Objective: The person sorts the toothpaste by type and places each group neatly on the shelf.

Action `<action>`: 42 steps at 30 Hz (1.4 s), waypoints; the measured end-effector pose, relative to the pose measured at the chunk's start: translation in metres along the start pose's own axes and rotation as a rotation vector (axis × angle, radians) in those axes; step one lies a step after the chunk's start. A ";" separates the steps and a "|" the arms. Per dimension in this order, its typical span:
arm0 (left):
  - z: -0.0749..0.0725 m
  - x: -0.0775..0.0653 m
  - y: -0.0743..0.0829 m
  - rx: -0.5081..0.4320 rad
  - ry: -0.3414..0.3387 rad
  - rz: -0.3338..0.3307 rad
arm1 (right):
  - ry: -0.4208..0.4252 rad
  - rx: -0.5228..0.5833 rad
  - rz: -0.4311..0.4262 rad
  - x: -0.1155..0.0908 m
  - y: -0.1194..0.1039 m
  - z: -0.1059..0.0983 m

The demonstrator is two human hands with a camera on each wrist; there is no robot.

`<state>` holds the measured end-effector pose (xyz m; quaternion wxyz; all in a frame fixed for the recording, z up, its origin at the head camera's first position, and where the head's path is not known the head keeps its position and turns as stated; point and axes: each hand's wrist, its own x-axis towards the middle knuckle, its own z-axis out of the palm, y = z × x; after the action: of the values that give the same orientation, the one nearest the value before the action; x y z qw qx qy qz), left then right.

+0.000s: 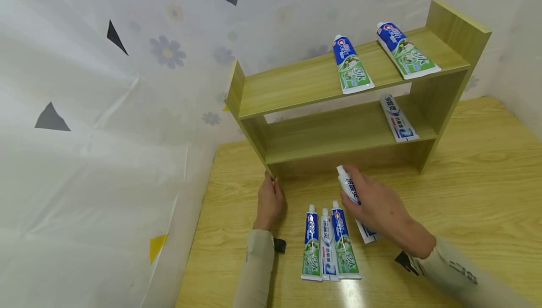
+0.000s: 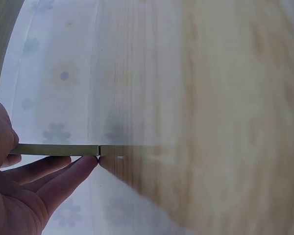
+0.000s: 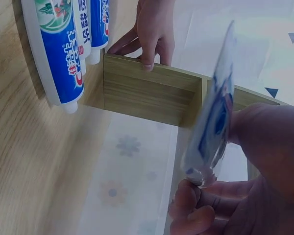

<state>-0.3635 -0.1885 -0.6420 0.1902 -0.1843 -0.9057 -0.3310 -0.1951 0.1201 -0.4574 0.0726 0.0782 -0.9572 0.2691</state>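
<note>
My right hand [image 1: 383, 204] grips a white toothpaste tube [image 1: 348, 186] above the table, in front of the wooden shelf [image 1: 309, 150]. In the right wrist view that tube is seen nearly edge-on between thumb and fingers. Down at the shelf's lower left corner, my left hand [image 1: 269, 200] pinches the side panel [image 2: 59, 150], thumb on one face and fingers on the other. Between the hands lie two blue-green Crest tubes [image 1: 311, 244] [image 1: 344, 242] with a white toothpaste tube [image 1: 328, 247] between them, caps toward the shelf.
On the shelf's top board lie two more blue-green tubes [image 1: 352, 66] [image 1: 407, 51]. The middle board holds a white tube [image 1: 399, 119] near its right end. A patterned sheet [image 1: 139, 167] hangs behind and to the left of the wooden table [image 1: 487, 195].
</note>
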 end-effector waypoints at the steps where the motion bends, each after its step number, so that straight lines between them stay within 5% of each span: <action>1: -0.001 0.000 0.001 -0.007 -0.004 -0.006 | -0.005 0.000 0.004 0.000 0.000 0.000; 9: -0.023 0.000 0.033 -0.066 0.024 0.025 | 0.017 -0.002 -0.010 0.007 0.002 -0.009; 16: -0.007 0.000 0.008 -0.008 -0.043 -0.042 | 0.047 -0.034 -0.023 0.017 -0.001 -0.020; 42: -0.008 0.000 0.011 0.024 0.015 0.024 | 0.260 -0.139 -0.160 0.094 0.024 -0.052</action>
<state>-0.3572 -0.1864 -0.6304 0.2030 -0.1906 -0.9059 -0.3191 -0.2861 0.1577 -0.4089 0.2222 0.1137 -0.9467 0.2035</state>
